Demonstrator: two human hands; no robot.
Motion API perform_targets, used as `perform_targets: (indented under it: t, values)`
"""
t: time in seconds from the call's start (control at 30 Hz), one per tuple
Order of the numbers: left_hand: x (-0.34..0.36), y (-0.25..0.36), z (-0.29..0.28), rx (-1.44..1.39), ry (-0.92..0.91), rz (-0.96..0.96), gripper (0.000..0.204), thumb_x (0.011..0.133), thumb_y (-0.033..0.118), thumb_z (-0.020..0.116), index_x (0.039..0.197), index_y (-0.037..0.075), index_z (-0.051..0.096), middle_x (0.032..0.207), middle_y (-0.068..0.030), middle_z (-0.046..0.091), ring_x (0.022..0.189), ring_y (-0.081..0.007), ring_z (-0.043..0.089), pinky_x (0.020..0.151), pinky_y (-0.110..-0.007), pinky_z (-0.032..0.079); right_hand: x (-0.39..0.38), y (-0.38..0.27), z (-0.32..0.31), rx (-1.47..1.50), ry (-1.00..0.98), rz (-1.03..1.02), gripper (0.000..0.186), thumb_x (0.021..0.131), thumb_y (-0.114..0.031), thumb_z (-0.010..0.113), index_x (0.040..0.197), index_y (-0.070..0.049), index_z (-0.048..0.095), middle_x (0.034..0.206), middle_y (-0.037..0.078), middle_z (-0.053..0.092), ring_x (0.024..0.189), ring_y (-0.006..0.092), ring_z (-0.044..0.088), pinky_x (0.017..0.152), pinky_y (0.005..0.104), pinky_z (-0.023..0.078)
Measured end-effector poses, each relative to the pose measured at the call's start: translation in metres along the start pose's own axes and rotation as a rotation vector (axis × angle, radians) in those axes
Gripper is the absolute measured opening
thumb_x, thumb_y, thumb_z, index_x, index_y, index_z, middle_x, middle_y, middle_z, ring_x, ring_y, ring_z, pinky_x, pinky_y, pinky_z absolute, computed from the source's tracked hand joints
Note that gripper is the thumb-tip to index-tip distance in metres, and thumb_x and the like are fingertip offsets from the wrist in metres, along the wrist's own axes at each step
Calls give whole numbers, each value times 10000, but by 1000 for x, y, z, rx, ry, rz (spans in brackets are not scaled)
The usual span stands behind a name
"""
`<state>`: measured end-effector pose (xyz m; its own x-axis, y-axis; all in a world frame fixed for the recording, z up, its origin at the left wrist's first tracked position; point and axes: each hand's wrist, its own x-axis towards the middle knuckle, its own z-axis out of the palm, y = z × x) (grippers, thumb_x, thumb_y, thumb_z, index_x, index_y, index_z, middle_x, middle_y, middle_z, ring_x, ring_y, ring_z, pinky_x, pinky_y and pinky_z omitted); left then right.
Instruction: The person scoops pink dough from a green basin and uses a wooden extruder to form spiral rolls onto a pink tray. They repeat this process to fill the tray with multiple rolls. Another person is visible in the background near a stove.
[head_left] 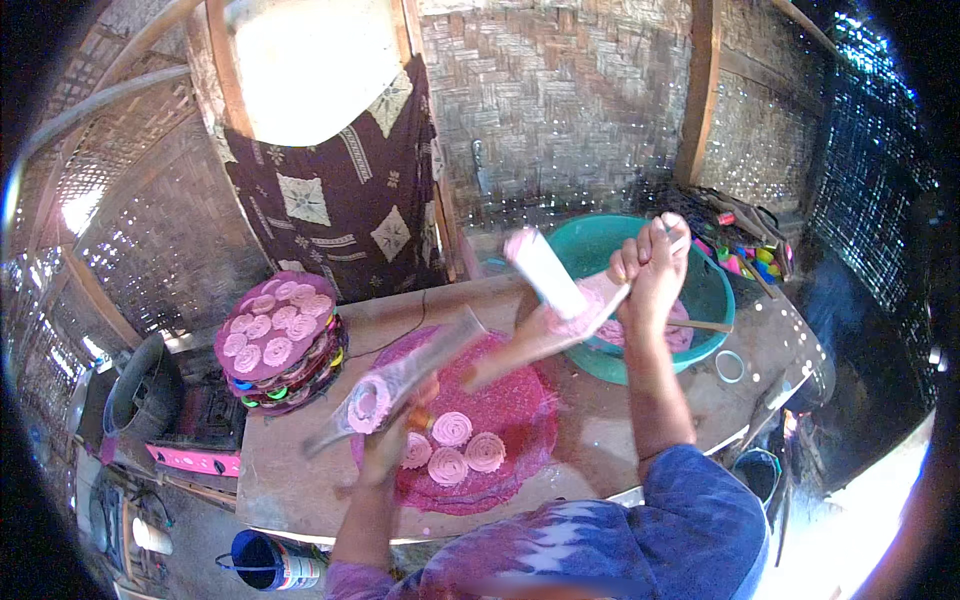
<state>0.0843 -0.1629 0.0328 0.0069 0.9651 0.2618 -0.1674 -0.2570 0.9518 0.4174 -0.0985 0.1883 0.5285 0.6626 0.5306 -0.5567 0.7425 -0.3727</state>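
My left hand (382,450) grips a long, blurred, grey translucent piece (440,350) holding a pink ring of paste, with a brass-coloured nozzle (420,418) beside it. My right hand (652,255) is closed around the upper end of a wooden bar (530,350); a white cylinder (548,275) smeared with pink paste rises from that bar. Beneath both hands lies a round magenta mesh sheet (525,440) carrying several pink piped swirls (450,465). A teal basin (600,240) behind my right hand contains pink paste and a wooden stick (705,325).
A stack of round trays (275,335) with pink swirls sits on the table (280,470), left. Beyond are a stove (190,440) and dark pan (140,390). Coloured items (755,262) lie behind the basin. Buckets (262,555) stand below. Woven walls and patterned cloth (335,190) enclose the back.
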Motion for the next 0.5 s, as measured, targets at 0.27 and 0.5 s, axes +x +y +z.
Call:
perform_targets:
  t: [0.27, 0.5]
  values:
    - [52, 65, 28, -8, 289, 709, 314, 974, 186, 508, 1227, 5, 550, 1172, -159, 591, 1084, -235, 578, 909, -351, 501, -51, 67, -75, -885, -446, 427, 377, 1000, -393, 463, 1149, -61, 562, 1132, 179, 592, 1123, 273, 561, 930, 411, 464]
    - [78, 18, 6, 495, 368, 812, 441, 855, 61, 628, 1264, -39, 496, 1242, -141, 522, 1198, -302, 466, 1079, -437, 318, 59, -16, -243, -2727, -922, 689, 283, 806, -179, 654, 1065, -78, 705, 1034, 161, 705, 926, 320, 699, 761, 456, 558]
